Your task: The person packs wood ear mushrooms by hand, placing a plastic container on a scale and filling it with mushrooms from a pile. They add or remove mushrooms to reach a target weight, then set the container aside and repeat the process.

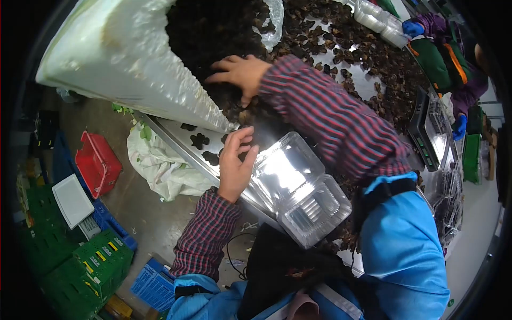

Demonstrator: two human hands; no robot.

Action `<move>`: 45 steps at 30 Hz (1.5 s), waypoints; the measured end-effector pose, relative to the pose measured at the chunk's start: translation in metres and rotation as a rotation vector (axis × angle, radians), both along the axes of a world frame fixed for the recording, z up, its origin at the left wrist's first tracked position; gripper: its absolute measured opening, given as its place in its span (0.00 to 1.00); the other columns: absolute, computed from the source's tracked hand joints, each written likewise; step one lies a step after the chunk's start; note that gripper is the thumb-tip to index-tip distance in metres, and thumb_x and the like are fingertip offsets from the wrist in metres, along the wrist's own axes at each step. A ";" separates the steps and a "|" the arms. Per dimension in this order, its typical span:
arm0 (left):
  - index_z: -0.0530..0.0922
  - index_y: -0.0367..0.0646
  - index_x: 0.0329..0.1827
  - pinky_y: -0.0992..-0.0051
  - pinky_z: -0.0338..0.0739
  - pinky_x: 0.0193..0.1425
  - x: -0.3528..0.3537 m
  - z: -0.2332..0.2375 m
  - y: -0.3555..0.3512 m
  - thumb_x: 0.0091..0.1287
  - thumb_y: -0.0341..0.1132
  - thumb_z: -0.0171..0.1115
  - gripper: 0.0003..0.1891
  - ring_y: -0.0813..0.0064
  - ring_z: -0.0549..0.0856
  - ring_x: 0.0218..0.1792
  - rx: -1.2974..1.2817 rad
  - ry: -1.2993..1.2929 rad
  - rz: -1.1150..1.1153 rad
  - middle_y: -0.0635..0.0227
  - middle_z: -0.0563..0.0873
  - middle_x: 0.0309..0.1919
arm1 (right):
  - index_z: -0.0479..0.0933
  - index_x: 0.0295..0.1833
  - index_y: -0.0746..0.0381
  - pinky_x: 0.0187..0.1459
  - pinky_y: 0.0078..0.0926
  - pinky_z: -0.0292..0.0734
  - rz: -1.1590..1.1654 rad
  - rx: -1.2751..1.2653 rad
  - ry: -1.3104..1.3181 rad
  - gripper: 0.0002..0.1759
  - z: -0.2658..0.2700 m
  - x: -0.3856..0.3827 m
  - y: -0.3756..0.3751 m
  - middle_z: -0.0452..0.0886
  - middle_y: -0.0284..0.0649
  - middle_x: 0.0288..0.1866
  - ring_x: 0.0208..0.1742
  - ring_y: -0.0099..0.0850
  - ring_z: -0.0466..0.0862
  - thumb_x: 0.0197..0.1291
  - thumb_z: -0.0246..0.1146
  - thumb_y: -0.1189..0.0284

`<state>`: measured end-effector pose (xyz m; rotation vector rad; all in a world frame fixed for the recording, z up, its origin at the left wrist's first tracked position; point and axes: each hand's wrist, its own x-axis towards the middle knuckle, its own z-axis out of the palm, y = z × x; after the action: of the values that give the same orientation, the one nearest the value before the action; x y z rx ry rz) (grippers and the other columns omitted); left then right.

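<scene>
Dark brown, mushroom-like pieces (213,32) lie heaped at the top, beside a white foam box (128,58) with a rough edge. My right hand (240,77) rests on the heap with its fingers spread; nothing shows in its grasp. Lower down, near the box's corner, my left hand (237,162) is raised with fingers apart and holds nothing. Just right of it, a clear plastic clamshell container (314,208) lies with its lid open at the metal table's edge (184,149). No pieces can be made out inside it.
More pieces (346,53) are spread over the table. Stacked clear containers (381,24) stand at the upper right, near a co-worker's blue-gloved hand (413,28). Below left are a red crate (98,164), green crates (106,261), a blue crate (154,285) and a white sack (165,170).
</scene>
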<state>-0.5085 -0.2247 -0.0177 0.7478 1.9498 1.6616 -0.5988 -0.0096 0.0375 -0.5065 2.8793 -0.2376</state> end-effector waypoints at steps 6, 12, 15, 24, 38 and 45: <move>0.65 0.38 0.68 0.66 0.71 0.65 -0.014 0.003 0.028 0.58 0.23 0.66 0.33 0.59 0.70 0.67 -0.155 0.419 0.044 0.55 0.66 0.68 | 0.63 0.71 0.39 0.55 0.60 0.74 -0.063 0.165 -0.193 0.63 -0.046 0.018 0.016 0.61 0.38 0.71 0.74 0.49 0.56 0.20 0.84 0.59; 0.57 0.40 0.74 0.53 0.63 0.71 -0.031 -0.021 0.083 0.42 0.29 0.80 0.53 0.46 0.66 0.68 -0.448 0.682 -0.065 0.46 0.61 0.71 | 0.61 0.72 0.47 0.57 0.48 0.78 -0.296 -0.008 -0.210 0.61 -0.067 0.099 0.043 0.64 0.39 0.66 0.65 0.48 0.66 0.23 0.82 0.67; 0.55 0.44 0.74 0.55 0.72 0.63 -0.035 -0.035 0.109 0.40 0.32 0.81 0.56 0.45 0.75 0.62 -0.549 0.479 -0.254 0.47 0.71 0.64 | 0.65 0.69 0.51 0.53 0.43 0.78 -0.423 -0.125 -0.080 0.52 -0.081 0.128 0.046 0.69 0.41 0.61 0.60 0.49 0.70 0.30 0.79 0.68; 0.69 0.43 0.59 0.57 0.79 0.48 -0.022 -0.011 0.152 0.48 0.36 0.77 0.35 0.49 0.84 0.47 -0.417 0.605 -0.345 0.49 0.83 0.46 | 0.72 0.61 0.56 0.56 0.40 0.74 -0.764 -0.546 0.272 0.39 -0.077 0.174 0.052 0.75 0.47 0.50 0.56 0.47 0.77 0.37 0.76 0.70; 0.71 0.43 0.54 0.61 0.79 0.50 0.256 0.117 0.230 0.44 0.25 0.76 0.32 0.52 0.83 0.49 0.164 0.700 -0.942 0.54 0.83 0.46 | 0.73 0.58 0.60 0.53 0.37 0.74 -1.250 -0.394 0.724 0.38 0.059 0.507 0.039 0.75 0.45 0.48 0.52 0.45 0.77 0.36 0.78 0.72; 0.70 0.42 0.55 0.58 0.78 0.50 0.455 0.081 0.250 0.45 0.25 0.72 0.31 0.47 0.82 0.49 0.182 0.599 -1.365 0.51 0.82 0.46 | 0.73 0.56 0.59 0.53 0.38 0.75 -1.728 -0.379 0.813 0.35 0.031 0.698 -0.014 0.76 0.46 0.48 0.52 0.48 0.78 0.35 0.72 0.79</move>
<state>-0.0534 0.0252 0.0633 2.1539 0.9526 0.7368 0.0995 -0.0236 0.0688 2.4039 2.9169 -0.9178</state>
